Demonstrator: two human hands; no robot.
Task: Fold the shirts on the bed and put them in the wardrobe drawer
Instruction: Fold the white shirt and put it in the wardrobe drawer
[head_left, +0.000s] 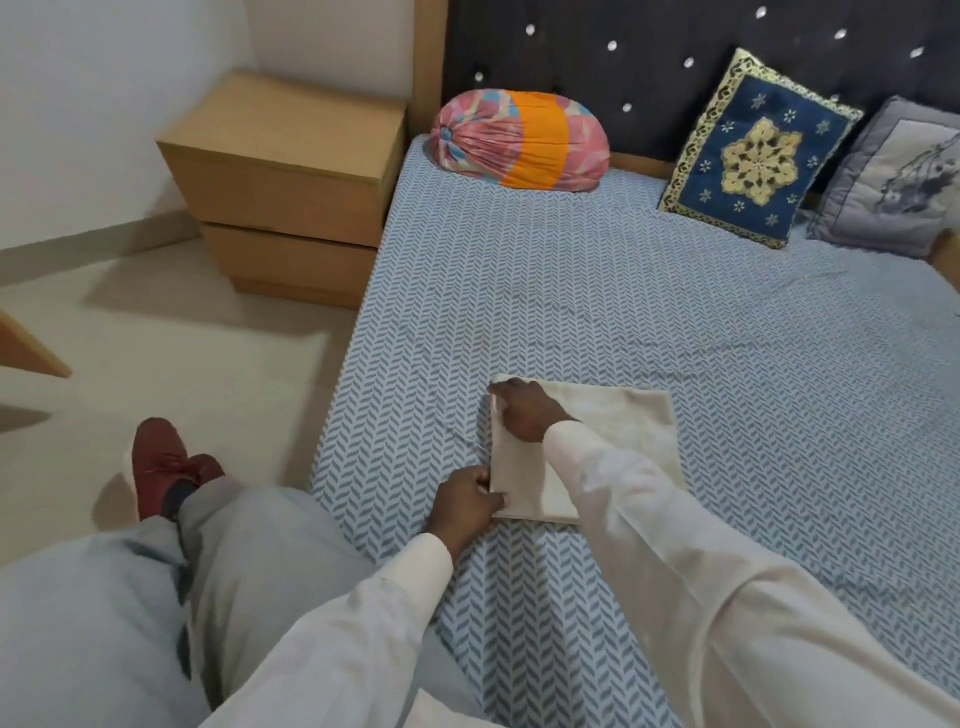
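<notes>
Though blurred, probably bolster (519, 140) beyond shirt (623, 431)

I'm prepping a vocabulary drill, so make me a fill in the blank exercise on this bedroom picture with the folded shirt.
1. The left hand and the right hand hold the folded shirt by its ___ edge.
2. The bolster by the headboard has an ___ middle band.
3. The star-patterned cushion is gold and ___.
Missing words: left, orange, blue.
</notes>
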